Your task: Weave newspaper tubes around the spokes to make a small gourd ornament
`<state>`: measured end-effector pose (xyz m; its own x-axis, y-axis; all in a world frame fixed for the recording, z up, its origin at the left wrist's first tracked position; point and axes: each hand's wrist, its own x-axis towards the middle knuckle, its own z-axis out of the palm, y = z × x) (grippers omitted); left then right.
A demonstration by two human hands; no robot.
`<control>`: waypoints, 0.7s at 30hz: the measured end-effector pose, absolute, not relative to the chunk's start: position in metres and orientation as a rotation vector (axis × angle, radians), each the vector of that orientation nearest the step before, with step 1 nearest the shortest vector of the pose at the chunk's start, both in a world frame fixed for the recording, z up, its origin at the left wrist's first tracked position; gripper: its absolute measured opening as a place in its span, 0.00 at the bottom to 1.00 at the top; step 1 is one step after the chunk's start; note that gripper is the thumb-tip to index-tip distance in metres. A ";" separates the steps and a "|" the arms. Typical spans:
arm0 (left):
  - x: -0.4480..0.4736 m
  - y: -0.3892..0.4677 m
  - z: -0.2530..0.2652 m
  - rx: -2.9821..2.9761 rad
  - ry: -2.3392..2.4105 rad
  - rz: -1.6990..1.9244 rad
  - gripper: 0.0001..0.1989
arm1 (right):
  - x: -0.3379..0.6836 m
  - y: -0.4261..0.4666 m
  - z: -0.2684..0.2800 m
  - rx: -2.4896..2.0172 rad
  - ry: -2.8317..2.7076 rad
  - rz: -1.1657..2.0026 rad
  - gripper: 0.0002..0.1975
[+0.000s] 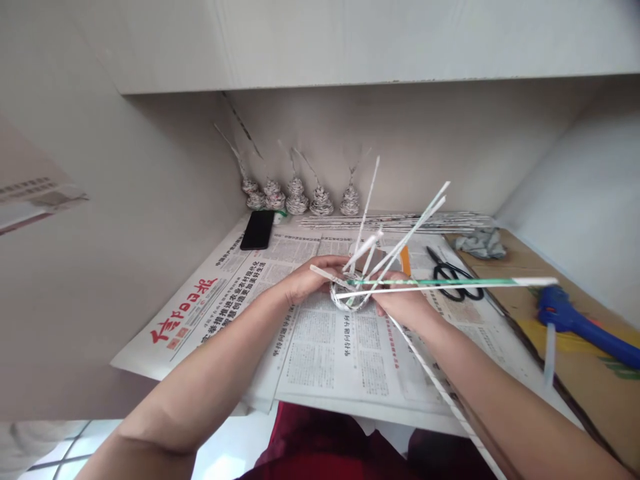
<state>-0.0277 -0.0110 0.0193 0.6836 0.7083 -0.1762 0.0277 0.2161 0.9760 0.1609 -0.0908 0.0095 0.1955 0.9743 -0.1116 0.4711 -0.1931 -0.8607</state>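
Observation:
Between my two hands is a small round weave of rolled newspaper strips [346, 305], held above the newspaper-covered table. White and green-tinged paper strips fan out of it upward and to the right, and one long strip runs down past my right forearm. My left hand [316, 277] curls round the far left side of the weave, its fingers partly behind the strips. On the right side, my right hand [400, 299] grips it, with most fingertips hidden by the paper. An orange-edged flat item [405, 261] lies just beyond my right hand.
Several gourd-shaped paper weaves [321, 200] stand along the back wall, beside a bundle of paper rods [400, 222]. A black phone [257, 230] lies at left. Black scissors [455, 280], a crumpled grey cloth [481, 244] and a blue glue gun [580, 323] on cardboard [520, 267] are at right.

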 end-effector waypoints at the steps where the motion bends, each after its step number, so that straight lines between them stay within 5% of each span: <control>1: -0.027 -0.012 0.018 1.307 0.705 0.532 0.24 | 0.160 -0.091 0.010 -1.775 -1.357 0.922 0.05; 21: -0.019 -0.021 0.002 1.647 0.648 0.826 0.07 | 0.157 -0.090 0.001 -1.583 -1.591 0.680 0.14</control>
<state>-0.0189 -0.0208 0.0021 0.6037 0.7762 0.1817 -0.0084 -0.2217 0.9751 0.1574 -0.0895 0.0011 0.0750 0.9855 0.1523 0.5710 0.0828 -0.8168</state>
